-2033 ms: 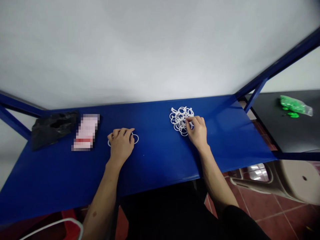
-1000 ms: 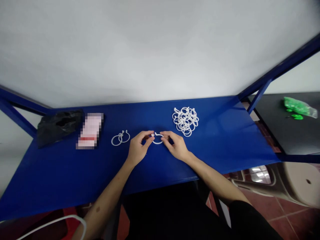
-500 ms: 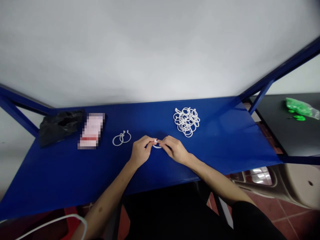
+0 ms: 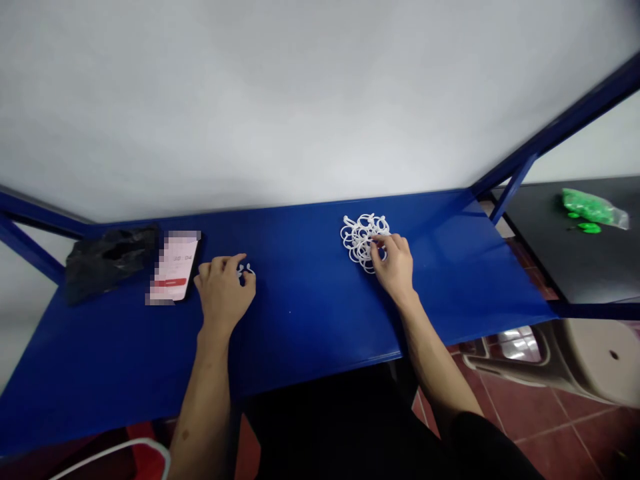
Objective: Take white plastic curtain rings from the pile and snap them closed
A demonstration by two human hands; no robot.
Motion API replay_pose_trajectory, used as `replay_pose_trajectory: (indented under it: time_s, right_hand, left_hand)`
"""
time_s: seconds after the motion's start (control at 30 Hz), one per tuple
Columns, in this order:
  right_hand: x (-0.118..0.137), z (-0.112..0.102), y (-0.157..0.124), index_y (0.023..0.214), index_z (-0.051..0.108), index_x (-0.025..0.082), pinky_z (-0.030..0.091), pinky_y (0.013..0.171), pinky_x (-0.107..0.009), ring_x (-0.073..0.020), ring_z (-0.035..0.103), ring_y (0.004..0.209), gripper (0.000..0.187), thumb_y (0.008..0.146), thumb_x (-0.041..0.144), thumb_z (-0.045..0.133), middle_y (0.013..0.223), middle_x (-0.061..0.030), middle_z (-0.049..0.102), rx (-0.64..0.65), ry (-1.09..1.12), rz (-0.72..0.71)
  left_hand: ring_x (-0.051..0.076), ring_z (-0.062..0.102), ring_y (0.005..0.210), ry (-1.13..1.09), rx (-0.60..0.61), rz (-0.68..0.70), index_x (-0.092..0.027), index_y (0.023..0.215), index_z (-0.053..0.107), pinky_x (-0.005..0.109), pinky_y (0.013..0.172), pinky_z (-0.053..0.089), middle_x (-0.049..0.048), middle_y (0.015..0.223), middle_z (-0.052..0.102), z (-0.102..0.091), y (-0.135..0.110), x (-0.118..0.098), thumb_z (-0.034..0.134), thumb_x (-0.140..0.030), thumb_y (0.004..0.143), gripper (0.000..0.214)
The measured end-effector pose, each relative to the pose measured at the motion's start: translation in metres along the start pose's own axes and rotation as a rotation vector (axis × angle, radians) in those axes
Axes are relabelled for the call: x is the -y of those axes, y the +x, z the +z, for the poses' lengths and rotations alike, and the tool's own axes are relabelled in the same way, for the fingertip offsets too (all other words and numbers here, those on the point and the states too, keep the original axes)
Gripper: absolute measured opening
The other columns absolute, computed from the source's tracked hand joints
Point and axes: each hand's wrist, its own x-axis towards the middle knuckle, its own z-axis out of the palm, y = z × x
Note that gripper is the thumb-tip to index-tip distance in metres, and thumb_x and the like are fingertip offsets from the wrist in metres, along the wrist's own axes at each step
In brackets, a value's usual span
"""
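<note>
Thin white plastic rings: 1 tangled pile [image 4: 361,240] on the blue shelf [image 4: 310,313], too knotted to count. Your right hand [image 4: 396,265] pokes curled fingertips into it; your left hand [image 4: 223,295] lies half-curled over loose rings [image 4: 246,270] beside 1 phone [image 4: 175,265] — can't tell either grip.

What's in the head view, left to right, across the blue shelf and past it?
black plastic bag → phone → left hand → pile of white rings → right hand, fingertips at the pile's right edge → bag of green pieces on the black table.
</note>
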Motion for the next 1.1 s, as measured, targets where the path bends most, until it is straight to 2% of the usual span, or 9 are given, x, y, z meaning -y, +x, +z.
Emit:
replay_pose_trajectory:
  time_s: [0.1, 0.23, 0.5, 0.7, 0.8, 0.9, 1.0, 1.1]
  right_hand:
    - [-0.008, -0.001, 0.000, 0.102, 0.070, 0.017, 0.046, 0.079, -0.037, -0.0225, 0.052, 0.084, 0.017, 0.095, 0.023, 0.055, 0.087, -0.0072, 0.067, 0.001, -0.092, 0.040]
    - [-0.009, 0.000, -0.001, 0.099, 0.070, 0.016, 0.044, 0.079, -0.037, -0.0230, 0.049, 0.084, 0.017, 0.094, 0.022, 0.055, 0.086, -0.0082, 0.066, -0.008, -0.173, 0.052]
    - [-0.004, 0.000, 0.001, 0.103, 0.070, 0.017, 0.044, 0.082, -0.039, -0.0229, 0.050, 0.087, 0.020, 0.095, 0.025, 0.054, 0.089, -0.0076, 0.065, -0.086, -0.152, 0.031]
    - [0.014, -0.001, -0.004, 0.111, 0.068, 0.019, 0.046, 0.085, -0.041, -0.0235, 0.055, 0.091, 0.019, 0.096, 0.023, 0.056, 0.095, -0.0073, 0.067, -0.096, -0.013, -0.073]
    - [0.033, 0.004, -0.012, 0.113, 0.067, 0.020, 0.047, 0.084, -0.040, -0.0230, 0.056, 0.089, 0.019, 0.097, 0.019, 0.056, 0.096, -0.0073, 0.068, -0.009, 0.118, -0.205]
    - [0.053, 0.013, -0.022, 0.116, 0.065, 0.020, 0.050, 0.082, -0.039, -0.0223, 0.058, 0.088, 0.020, 0.099, 0.021, 0.054, 0.098, -0.0079, 0.069, 0.164, 0.254, -0.316]
    - [0.066, 0.022, -0.031, 0.123, 0.061, 0.020, 0.054, 0.085, -0.039, -0.0221, 0.062, 0.095, 0.024, 0.101, 0.026, 0.054, 0.106, -0.0095, 0.069, 0.323, 0.380, -0.361]
    - [0.072, 0.027, -0.037, 0.129, 0.056, 0.020, 0.057, 0.088, -0.039, -0.0218, 0.065, 0.100, 0.030, 0.101, 0.031, 0.057, 0.114, -0.0105, 0.068, 0.419, 0.474, -0.354]
  left_hand:
    - [0.039, 0.051, 0.113, 0.071, 0.134, -0.049, -0.019, 0.120, 0.069, 0.054, 0.089, 0.040, 0.0153, 0.117, 0.067, 0.000, 0.000, 0.001, 0.052, -0.029, 0.090, 0.036]
    - [0.037, 0.052, 0.111, 0.042, 0.146, -0.053, -0.020, 0.116, 0.070, 0.052, 0.089, 0.037, 0.0148, 0.113, 0.069, 0.003, -0.001, 0.001, 0.050, -0.029, 0.094, 0.032]
    - [0.032, 0.056, 0.104, -0.122, -0.041, -0.001, -0.022, 0.107, 0.072, 0.049, 0.090, 0.034, 0.0097, 0.099, 0.072, 0.007, -0.002, -0.002, 0.057, -0.030, 0.094, 0.022]
    - [0.026, 0.059, 0.096, -0.253, -0.190, 0.079, -0.022, 0.105, 0.071, 0.042, 0.088, 0.039, 0.0057, 0.094, 0.071, 0.006, -0.003, -0.014, 0.061, -0.028, 0.093, 0.017]
    - [0.024, 0.060, 0.091, -0.286, -0.249, 0.143, -0.021, 0.103, 0.070, 0.040, 0.086, 0.042, 0.0053, 0.091, 0.070, 0.005, -0.004, -0.020, 0.061, -0.026, 0.093, 0.014]
    - [0.021, 0.060, 0.088, -0.351, -0.274, 0.228, -0.020, 0.104, 0.069, 0.037, 0.084, 0.047, 0.0049, 0.089, 0.069, 0.004, -0.006, -0.027, 0.061, -0.023, 0.094, 0.013]
    - [0.019, 0.061, 0.087, -0.433, -0.262, 0.337, -0.020, 0.105, 0.068, 0.034, 0.084, 0.051, 0.0041, 0.090, 0.069, 0.004, -0.010, -0.036, 0.063, -0.018, 0.093, 0.013]
    - [0.018, 0.062, 0.088, -0.483, -0.216, 0.442, -0.021, 0.106, 0.067, 0.033, 0.084, 0.053, 0.0034, 0.091, 0.069, 0.008, -0.015, -0.046, 0.064, -0.016, 0.092, 0.015]
